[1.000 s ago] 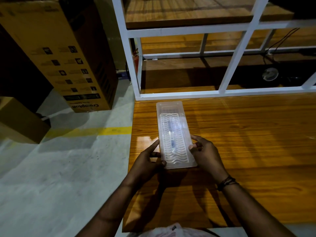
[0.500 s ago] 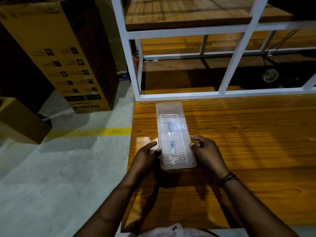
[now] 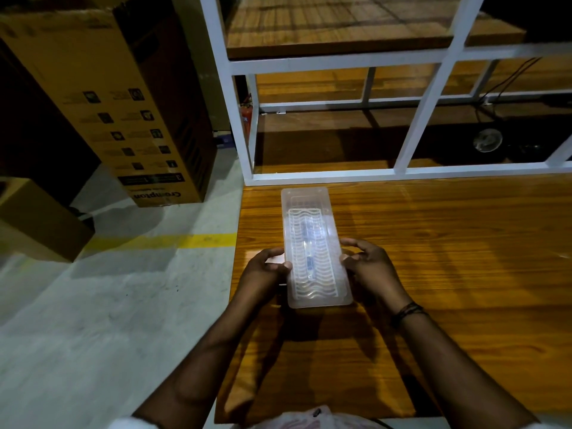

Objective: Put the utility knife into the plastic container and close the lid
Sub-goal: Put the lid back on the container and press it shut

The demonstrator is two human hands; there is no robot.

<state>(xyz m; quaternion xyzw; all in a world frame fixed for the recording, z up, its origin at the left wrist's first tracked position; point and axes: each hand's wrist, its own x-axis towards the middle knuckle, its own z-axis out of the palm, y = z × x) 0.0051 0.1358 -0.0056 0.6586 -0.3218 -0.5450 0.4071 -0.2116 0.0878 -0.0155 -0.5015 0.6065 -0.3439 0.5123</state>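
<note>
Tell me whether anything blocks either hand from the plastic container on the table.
Nothing visible does. The left hand and right hand already grip the long sides of the plastic container, lid on, utility knife showing through it.

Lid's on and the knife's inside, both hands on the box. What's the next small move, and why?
Probably press down along both long edges to seat the lid. The utility knife already shows through it inside the plastic container, and the left hand and right hand grip opposite sides near the close end. Whether the lid has fully snapped shut cannot be seen.
</note>
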